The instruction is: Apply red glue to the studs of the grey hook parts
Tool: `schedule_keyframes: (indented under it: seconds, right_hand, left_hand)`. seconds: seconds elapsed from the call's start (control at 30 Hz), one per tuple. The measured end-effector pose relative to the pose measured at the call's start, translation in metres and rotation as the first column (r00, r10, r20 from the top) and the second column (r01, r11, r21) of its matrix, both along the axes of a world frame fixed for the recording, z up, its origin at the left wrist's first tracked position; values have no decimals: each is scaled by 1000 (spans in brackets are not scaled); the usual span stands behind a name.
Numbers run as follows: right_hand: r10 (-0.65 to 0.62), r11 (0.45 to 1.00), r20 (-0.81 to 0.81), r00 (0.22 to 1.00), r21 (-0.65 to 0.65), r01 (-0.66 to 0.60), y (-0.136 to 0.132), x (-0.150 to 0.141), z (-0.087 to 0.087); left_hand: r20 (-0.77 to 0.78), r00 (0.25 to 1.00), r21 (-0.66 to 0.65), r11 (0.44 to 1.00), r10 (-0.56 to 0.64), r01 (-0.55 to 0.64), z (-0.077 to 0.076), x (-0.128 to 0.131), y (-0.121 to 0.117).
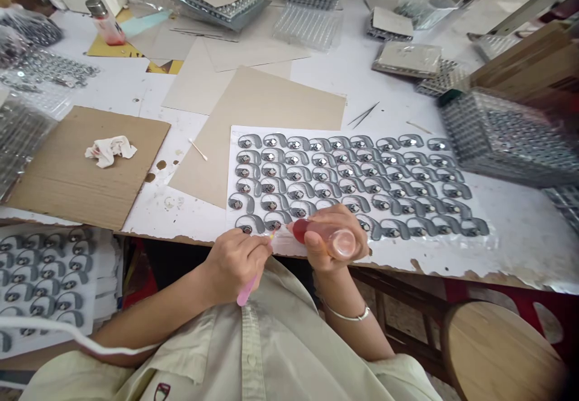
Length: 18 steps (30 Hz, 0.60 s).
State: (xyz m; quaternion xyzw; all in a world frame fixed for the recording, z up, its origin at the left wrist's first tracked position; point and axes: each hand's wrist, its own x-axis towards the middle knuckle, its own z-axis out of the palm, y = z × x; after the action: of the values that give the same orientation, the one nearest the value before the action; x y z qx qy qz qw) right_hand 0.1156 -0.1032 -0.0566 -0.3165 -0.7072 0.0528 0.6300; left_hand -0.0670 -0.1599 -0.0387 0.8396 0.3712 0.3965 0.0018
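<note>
My left hand (237, 262) is closed around a thin pink-handled tool (245, 292), whose narrow yellowish tip points at a part in the front row. In my right hand (337, 235) is a small squeeze bottle (323, 235) of red-pink liquid, tilted so its nozzle points left, close to the tool's tip. Beneath both hands lies a white sheet (294, 241) bearing rows of grey hook-shaped parts (324, 193), each with a shiny round piece. My right hand covers some front-row parts. Whether the nozzle touches anything, I cannot tell.
Tweezers (364, 114) lie behind the sheet. Left are a cotton swab (198, 149), cardboard (90, 190) with a stained tissue (110, 150), and a capped bottle (105, 22). Stacked clear trays (506, 135) stand right, above a round wooden stool (502, 353). A white cable (76, 331) crosses my left arm.
</note>
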Motion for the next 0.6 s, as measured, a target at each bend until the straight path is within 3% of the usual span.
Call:
schedule_keyframes:
  seconds: [0.3,0.47,0.6]
  right_hand:
    - [-18,999,40,999,46,16,-1,1,1]
    - [-45,998,73,996,54,41,-5,2,-1]
    - [-120,986,-6,993,115,120,-11,4,-8]
  left_hand:
    - [-14,1000,-21,1000,4,-4,1,0,1]
    - [-28,1000,-101,995,-1,-1,1,-2,5]
    - [-36,999,-188,982,-29,21,5,-5,9]
